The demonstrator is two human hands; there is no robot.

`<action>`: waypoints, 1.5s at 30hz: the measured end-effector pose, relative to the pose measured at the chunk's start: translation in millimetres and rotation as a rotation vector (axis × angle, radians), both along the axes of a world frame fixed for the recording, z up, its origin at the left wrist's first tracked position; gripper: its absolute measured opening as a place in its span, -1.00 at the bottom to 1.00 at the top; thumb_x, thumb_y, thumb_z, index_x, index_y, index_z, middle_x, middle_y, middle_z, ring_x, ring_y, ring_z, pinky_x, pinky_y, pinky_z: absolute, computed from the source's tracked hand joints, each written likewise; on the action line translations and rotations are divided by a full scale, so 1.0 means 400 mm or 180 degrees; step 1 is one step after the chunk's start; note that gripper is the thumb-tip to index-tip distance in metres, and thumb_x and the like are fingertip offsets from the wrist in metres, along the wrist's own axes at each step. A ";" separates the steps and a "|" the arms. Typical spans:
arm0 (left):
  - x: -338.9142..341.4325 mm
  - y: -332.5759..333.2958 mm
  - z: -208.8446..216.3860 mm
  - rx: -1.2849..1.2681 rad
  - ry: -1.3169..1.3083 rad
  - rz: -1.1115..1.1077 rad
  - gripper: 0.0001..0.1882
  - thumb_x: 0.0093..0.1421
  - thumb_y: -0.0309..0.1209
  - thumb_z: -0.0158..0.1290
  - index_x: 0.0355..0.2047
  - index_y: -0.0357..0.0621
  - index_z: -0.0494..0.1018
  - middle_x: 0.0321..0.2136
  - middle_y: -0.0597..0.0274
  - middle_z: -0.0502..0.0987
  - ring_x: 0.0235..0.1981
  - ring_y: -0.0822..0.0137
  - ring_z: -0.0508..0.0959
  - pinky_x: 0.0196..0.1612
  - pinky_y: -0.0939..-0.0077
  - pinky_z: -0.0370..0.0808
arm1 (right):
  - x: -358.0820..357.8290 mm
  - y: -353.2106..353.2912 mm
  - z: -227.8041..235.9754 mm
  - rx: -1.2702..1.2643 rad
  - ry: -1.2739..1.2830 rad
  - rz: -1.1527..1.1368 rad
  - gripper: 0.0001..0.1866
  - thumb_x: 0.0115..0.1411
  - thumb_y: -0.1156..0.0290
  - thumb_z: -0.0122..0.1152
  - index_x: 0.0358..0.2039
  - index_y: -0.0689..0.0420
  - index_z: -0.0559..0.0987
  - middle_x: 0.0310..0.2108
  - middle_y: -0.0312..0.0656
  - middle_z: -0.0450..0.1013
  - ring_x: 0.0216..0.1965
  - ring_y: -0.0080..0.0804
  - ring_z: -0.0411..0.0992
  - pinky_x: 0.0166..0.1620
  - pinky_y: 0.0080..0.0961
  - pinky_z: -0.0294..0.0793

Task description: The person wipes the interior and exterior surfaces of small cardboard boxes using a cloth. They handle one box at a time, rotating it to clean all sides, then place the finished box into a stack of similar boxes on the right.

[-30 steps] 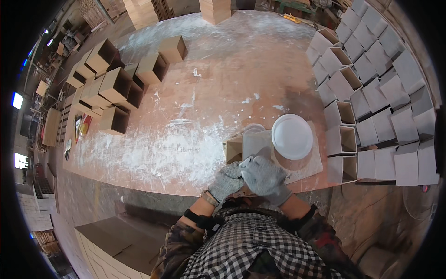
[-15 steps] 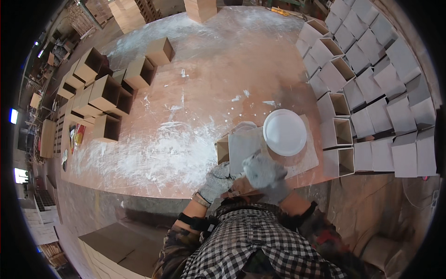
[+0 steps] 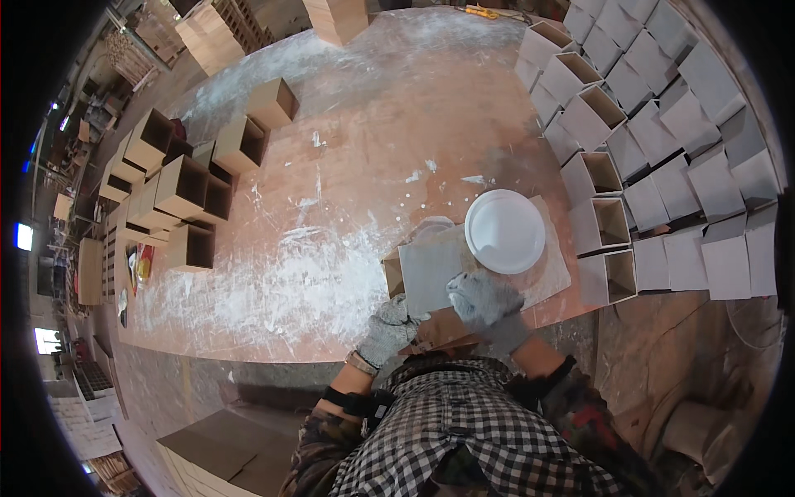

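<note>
In front of me lies a wooden box (image 3: 435, 280) whose upward face has a whitish coat; its bare brown opening shows on the left. My left hand (image 3: 387, 330), in a grey knit glove, grips the near left corner of this box. My right hand (image 3: 487, 303), gloved too, is closed over the near right part of the whitish face. Whatever its fingers hold is hidden under the glove. Just beyond that hand sits a round white plastic tub (image 3: 505, 234), resting on a light, stained sheet (image 3: 553, 269).
Bare brown boxes (image 3: 184, 184) are grouped at the left of the table (image 3: 348, 182), which is smeared with white. Rows of whitened boxes (image 3: 654, 182) line the right side. A yellow-handled tool (image 3: 480, 12) lies at the far edge. A large carton (image 3: 232, 443) stands below left.
My right hand, blurred before, has shifted slightly right over the box face and shows more sharply. My left hand keeps its grip on the box. The whole view has tilted slightly.
</note>
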State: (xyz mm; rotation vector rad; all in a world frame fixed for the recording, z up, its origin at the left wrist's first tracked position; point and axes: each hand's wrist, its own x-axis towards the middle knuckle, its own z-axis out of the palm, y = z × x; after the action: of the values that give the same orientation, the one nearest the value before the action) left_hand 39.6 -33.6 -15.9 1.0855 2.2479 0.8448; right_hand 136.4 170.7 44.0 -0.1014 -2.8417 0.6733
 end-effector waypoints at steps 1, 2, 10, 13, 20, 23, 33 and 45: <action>0.002 -0.001 -0.003 0.0107 0.0058 0.0013 -0.65 0.15 -0.20 0.00 -0.10 -0.07 0.44 -0.22 0.01 0.47 -0.19 0.01 0.48 -0.13 0.19 0.46 | -0.012 0.010 -0.006 -0.0004 0.0005 0.0001 -0.87 0.11 0.27 0.11 -0.36 0.00 0.53 -0.38 -0.20 0.43 -0.35 -0.22 0.42 -0.32 -0.33 0.44; 0.000 0.000 -0.001 0.0217 0.0129 0.0008 -0.66 0.14 -0.21 0.00 -0.10 -0.06 0.44 -0.22 0.02 0.48 -0.19 0.01 0.48 -0.14 0.20 0.46 | -0.048 0.030 0.016 0.0289 -0.0162 -0.0273 -0.86 0.12 0.26 0.10 -0.36 0.01 0.52 -0.40 -0.19 0.42 -0.35 -0.21 0.43 -0.34 -0.31 0.45; 0.002 -0.011 -0.023 0.0339 -0.0017 -0.0011 -0.70 0.14 -0.27 -0.01 -0.12 -0.06 0.45 -0.20 0.01 0.48 -0.19 -0.03 0.47 -0.13 0.16 0.42 | -0.135 0.056 0.019 0.0647 -0.0109 -0.0861 -0.83 0.17 0.23 0.04 -0.31 -0.01 0.51 -0.49 -0.15 0.37 -0.48 -0.18 0.43 -0.44 -0.25 0.44; 0.013 -0.006 -0.014 0.0246 0.0179 -0.0091 -0.70 0.14 -0.29 -0.02 -0.12 -0.05 0.44 -0.18 0.01 0.46 -0.19 -0.04 0.46 -0.12 0.14 0.41 | 0.007 0.008 -0.014 0.0451 0.0447 -0.0493 -0.82 0.16 0.22 0.04 -0.38 0.02 0.51 -0.46 -0.19 0.38 -0.53 -0.20 0.40 -0.46 -0.29 0.44; 0.018 -0.003 -0.044 0.0310 -0.0229 0.0168 -0.64 0.09 -0.29 0.00 -0.08 -0.04 0.42 -0.16 0.01 0.45 -0.16 -0.03 0.44 -0.11 0.15 0.41 | 0.054 0.024 0.022 0.0277 0.1115 -0.0135 -0.87 0.09 0.32 0.17 -0.34 0.02 0.52 -0.51 -0.27 0.35 -0.50 -0.28 0.40 -0.46 -0.37 0.43; 0.018 0.020 0.053 0.0494 0.0070 0.0063 -0.62 0.08 -0.27 0.02 -0.08 -0.08 0.41 -0.17 0.00 0.46 -0.16 -0.02 0.45 -0.11 0.15 0.42 | -0.005 0.031 0.095 0.0010 0.0952 -0.0562 -0.86 0.05 0.37 0.21 -0.32 -0.03 0.52 -0.44 -0.24 0.41 -0.41 -0.29 0.44 -0.42 -0.36 0.45; 0.033 0.045 0.117 0.0127 0.0110 0.0126 -0.62 0.09 -0.25 0.04 -0.10 -0.14 0.42 -0.15 -0.01 0.48 -0.11 0.02 0.48 -0.06 0.21 0.43 | -0.166 -0.022 0.088 0.0607 0.0391 -0.0174 -0.80 0.02 0.28 0.10 -0.32 0.02 0.55 -0.32 -0.22 0.46 -0.25 -0.25 0.42 -0.20 -0.27 0.45; 0.034 0.077 0.131 0.0096 0.0183 -0.0050 -0.68 0.15 -0.24 -0.01 -0.13 -0.13 0.43 -0.15 0.00 0.48 -0.11 0.04 0.47 -0.06 0.22 0.43 | -0.278 0.073 -0.013 0.0983 0.0794 0.0236 -0.76 0.09 0.29 0.02 -0.32 0.17 0.50 -0.37 -0.17 0.43 -0.28 -0.21 0.40 -0.21 -0.24 0.45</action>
State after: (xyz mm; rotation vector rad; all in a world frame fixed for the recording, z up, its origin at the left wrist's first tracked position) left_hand 53.3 -2.7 36.3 1.1535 2.2773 0.8539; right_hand 25.3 199.8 38.9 0.1297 -2.6766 0.2329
